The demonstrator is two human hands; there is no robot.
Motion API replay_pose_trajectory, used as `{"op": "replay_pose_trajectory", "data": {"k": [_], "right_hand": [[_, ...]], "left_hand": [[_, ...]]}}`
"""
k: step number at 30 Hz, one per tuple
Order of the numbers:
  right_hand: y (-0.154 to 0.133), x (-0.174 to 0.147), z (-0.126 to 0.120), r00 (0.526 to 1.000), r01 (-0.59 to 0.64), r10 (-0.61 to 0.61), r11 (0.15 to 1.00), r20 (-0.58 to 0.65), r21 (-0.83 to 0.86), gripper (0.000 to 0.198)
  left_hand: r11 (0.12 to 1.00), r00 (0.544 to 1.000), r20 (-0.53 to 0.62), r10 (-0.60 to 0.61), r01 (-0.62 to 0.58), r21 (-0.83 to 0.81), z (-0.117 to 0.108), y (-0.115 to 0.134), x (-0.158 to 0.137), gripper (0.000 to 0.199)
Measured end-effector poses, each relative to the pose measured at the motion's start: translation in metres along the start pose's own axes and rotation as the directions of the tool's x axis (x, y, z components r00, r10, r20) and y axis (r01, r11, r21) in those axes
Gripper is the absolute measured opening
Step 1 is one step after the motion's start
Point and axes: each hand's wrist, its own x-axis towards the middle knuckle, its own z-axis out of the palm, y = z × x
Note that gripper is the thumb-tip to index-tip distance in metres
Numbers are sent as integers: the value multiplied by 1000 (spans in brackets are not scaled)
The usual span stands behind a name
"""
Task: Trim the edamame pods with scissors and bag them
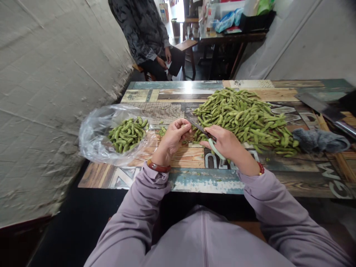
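Note:
My right hand (224, 141) is closed round a pair of scissors (213, 147) with pale green handles. The dark blades point up and left, towards my left hand. Thumb and fingers of my left hand (175, 135) are pinched together by the blade tips; whatever is between them is hidden. Just beyond my right hand lies a wide heap of green soybean pods (241, 118). To the left of my left hand, a clear plastic bag (93, 135) lies open with a smaller lot of pods (128, 134) inside. Small green bits lie on the table between the bag and my hands.
The patterned wood table (189, 181) runs close to a wall on the left. At right are a grey cloth (319, 141) and a cleaver (319, 105). Across the table a person (144, 33) sits, hands in the lap. A second table (233, 36) with items stands behind.

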Motion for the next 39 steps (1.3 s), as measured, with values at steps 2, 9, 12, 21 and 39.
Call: {"op": "replay_pose_trajectory", "data": {"k": [2, 9, 12, 21, 39], "right_hand": [[1, 0, 1, 1000, 7, -7, 1000, 12, -1, 32], [6, 1, 0, 989, -54, 55, 998, -135, 12, 37], [8, 2, -1, 980, -73, 76, 997, -182, 24, 39], [6, 3, 0, 978, -50, 54, 998, -199, 26, 44], [6, 3, 1, 977, -49, 50, 999, -207, 13, 40]], "left_hand": [[1000, 999, -33, -4, 5, 15, -1, 0, 1, 36], [997, 992, -128, -2, -8, -73, -12, 5, 7, 24], [995, 978, -209, 16, -36, -88, -17, 9, 10, 24], [894, 956, -181, 230, -134, 427, -27, -9, 30, 10], [478, 909, -72, 412, -149, 865, -24, -13, 38, 7]]}}
